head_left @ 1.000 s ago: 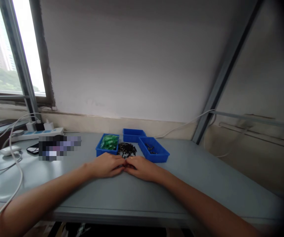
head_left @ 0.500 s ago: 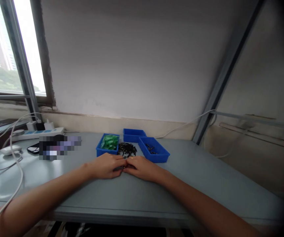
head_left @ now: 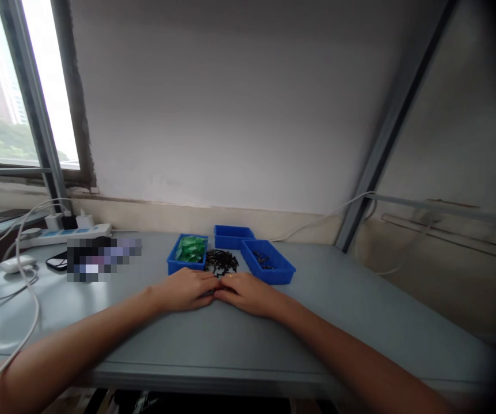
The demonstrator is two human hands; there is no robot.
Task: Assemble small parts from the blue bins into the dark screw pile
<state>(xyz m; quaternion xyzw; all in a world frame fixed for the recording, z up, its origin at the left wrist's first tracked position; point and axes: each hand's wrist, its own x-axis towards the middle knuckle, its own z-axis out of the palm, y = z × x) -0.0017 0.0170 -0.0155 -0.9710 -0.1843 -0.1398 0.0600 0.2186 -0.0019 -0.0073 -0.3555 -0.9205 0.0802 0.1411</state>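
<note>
My left hand (head_left: pixel 189 289) and my right hand (head_left: pixel 244 293) meet fingertip to fingertip low over the grey table (head_left: pixel 213 339). Both are closed, and whatever sits between the fingers is too small and too hidden to name. Just beyond them lies a loose pile of small black parts (head_left: pixel 222 260). A blue bin (head_left: pixel 186 267) holding green pieces stands behind my left hand. To the right, a second blue bin (head_left: pixel 276 276) contains a few small dark parts.
Behind the pile stands another blue bin (head_left: pixel 234 241) against the wall. On the left are a white power strip (head_left: pixel 71 234) with plugs, a white cable (head_left: pixel 36 310), a small white case (head_left: pixel 18 263) and a pixelated patch. A slanted metal post (head_left: pixel 360 213) rises at right.
My hands stay joined at the same spot, with only slight finger movement. The view has shifted a little; bins and pile keep their places.
</note>
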